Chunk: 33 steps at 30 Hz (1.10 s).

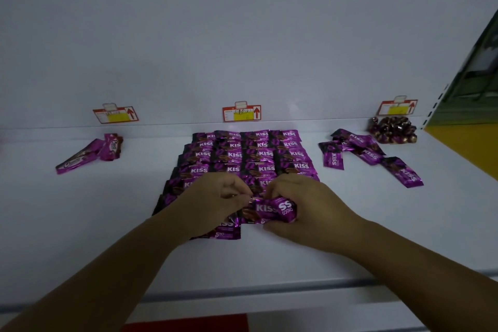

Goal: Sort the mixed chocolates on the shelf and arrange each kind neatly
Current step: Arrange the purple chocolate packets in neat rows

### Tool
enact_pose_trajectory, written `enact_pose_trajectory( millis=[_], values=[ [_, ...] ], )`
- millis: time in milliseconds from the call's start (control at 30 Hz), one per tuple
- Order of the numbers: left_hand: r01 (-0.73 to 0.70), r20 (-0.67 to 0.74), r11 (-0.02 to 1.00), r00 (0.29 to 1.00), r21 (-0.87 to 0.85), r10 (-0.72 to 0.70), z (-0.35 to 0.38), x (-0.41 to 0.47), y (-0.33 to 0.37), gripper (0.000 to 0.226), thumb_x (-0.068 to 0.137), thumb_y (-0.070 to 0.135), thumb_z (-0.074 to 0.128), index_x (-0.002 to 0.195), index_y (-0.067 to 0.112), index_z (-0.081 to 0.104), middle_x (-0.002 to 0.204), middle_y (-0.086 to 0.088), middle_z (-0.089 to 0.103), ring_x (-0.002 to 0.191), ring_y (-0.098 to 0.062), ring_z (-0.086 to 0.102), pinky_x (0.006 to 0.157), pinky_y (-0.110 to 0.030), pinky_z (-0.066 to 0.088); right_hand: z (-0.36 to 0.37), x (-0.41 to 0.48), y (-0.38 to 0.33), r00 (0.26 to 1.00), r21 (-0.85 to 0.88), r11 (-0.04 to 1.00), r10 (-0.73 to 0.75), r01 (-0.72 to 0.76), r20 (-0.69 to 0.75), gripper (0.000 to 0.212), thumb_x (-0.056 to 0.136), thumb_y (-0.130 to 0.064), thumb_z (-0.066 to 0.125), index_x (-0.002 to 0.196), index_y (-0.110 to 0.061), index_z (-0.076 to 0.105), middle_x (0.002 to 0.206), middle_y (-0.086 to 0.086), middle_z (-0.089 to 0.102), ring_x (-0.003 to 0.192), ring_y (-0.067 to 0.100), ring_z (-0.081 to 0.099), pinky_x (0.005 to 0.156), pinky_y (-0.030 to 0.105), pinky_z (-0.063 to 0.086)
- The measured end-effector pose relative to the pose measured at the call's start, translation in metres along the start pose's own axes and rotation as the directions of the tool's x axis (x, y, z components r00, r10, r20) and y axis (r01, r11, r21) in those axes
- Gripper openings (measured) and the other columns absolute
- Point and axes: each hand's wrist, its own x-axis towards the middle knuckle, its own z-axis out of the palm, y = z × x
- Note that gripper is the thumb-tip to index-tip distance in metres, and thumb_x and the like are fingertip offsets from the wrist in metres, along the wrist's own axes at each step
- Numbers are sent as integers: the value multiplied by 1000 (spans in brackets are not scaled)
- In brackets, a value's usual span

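While both hands work at the front edge of the Kiss grid (242, 159), the left hand (215, 202) pinches one end of a Kiss Choco packet (269, 209) and the right hand (304, 205) curls round the other. Setting it down carelessly could nudge the overlapped rows askew. Loose Kiss packets (363, 153) lie well apart, rightward.
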Motion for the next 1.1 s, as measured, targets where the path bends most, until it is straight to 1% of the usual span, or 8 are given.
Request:
enact_pose_trajectory(
  millis=[133,367,633,733,800,867,967,1100],
  values=[
    [-62,-79,971,994,229,82,-12,-9,-6,7,84,24,64,83,29,60,78,15,60,72,-1,57,66,-4,42,1,-6,3,998,9,999,43,-43,40,29,72,-47,68,84,-21,65,82,-9,62,76,2,53,67,6,36],
    [-175,206,779,977,602,61,-21,-23,-15,46,80,51,62,121,33,55,109,18,43,101,3,34,88,-13,26,5,-10,3,995,-33,999,29,-25,97,27,70,-45,74,83,-23,63,81,-11,61,74,-1,47,67,2,27],
    [-197,185,784,977,589,107,-18,-23,-14,46,83,48,58,125,29,54,121,9,50,108,-3,39,85,-8,24,4,-11,3,993,-48,999,20,-14,115,31,76,-54,61,84,-24,62,82,-12,60,77,-2,46,68,2,28],
    [-163,126,805,986,570,110,-18,-21,-15,55,80,53,60,130,31,48,122,14,48,103,3,33,88,-10,25,-3,-9,1,989,162,976,143,-147,40,34,80,-55,50,83,-23,59,82,-11,60,77,2,53,69,11,42],
    [-160,61,852,987,498,149,-16,-17,-6,50,81,46,63,126,28,53,113,14,52,95,3,41,79,-3,30,-11,-8,-2,951,414,862,306,-293,36,42,82,-55,45,87,-17,60,83,-2,62,80,11,58,73,26,49],
    [-187,14,898,980,398,198,-7,-13,9,47,79,41,66,122,27,56,97,21,52,85,2,50,69,-3,37,-16,-8,-7,894,586,710,445,-390,55,46,89,-55,39,92,-16,62,88,-1,64,86,11,60,80,24,49],
    [-218,17,942,975,255,220,16,-7,30,56,74,44,70,125,31,52,90,26,50,86,7,51,69,-6,43,-18,-7,-10,830,630,612,551,-477,93,53,90,-58,26,96,-24,66,94,-6,69,91,3,63,85,20,49],
    [-248,-53,947,963,204,264,41,-2,47,54,70,42,75,120,30,57,82,26,50,80,7,53,71,-7,44,-23,-10,-7,780,693,517,616,-503,107,40,95,-45,36,93,-21,67,89,4,72,87,20,68,75,35,55]
  ],
)
